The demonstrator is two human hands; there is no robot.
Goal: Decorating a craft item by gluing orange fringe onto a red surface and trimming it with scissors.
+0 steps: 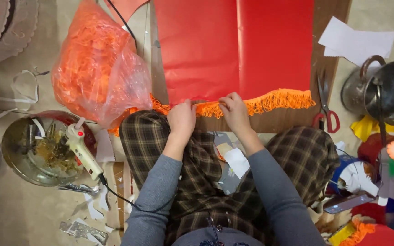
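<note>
Orange fringe (251,104) pinched under both hands' (182,119) (235,111) grip.

Fringe (251,104) along paper's (233,45) near edge (scissors (325,107) right, bag (96,64) left).

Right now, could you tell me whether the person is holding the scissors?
No, the scissors lie untouched right of the red paper, while both hands press the orange fringe.

Single view only, head-worn camera. I look straight down from above seated person's lap. Near range: forearms enter from bottom edge, left hand (181,119) and right hand (235,112) sit mid-frame. Red sheet (233,45) fills top centre, floor (14,214) at both sides. No second view to share scene with.
</note>
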